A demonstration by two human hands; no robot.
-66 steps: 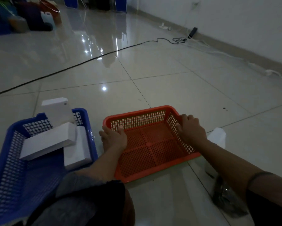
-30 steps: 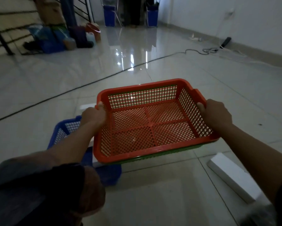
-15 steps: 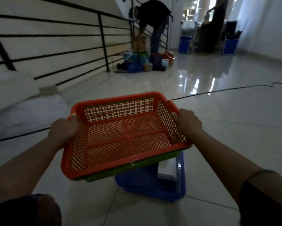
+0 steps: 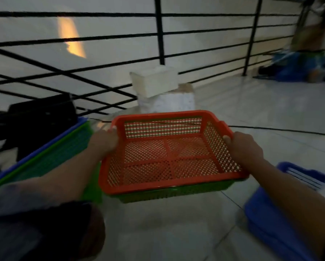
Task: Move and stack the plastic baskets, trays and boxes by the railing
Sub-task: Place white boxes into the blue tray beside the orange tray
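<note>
the left hand [image 4: 105, 141] and right hand [image 4: 242, 146] are each clamping a side rim of the orange basket [image 4: 169, 155], which is sitting nested in a green basket [image 4: 176, 192]; the pair is hanging above the tiled floor [image 4: 176, 232] in the centre of the frame. to do this carry well, the person is probably best keeping both rims level and gripping low enough that the green one is not slipping out, then lowering squarely onto the stack. the orange basket is holding nothing. at lower right a blue basket [image 4: 271, 219] is lying on the floor, its contents blurred. at left a stack of blue and green trays [image 4: 50, 153] is waiting, something black on top. further up, white boxes [image 4: 158, 91] are standing against the railing [image 4: 158, 34].
</note>
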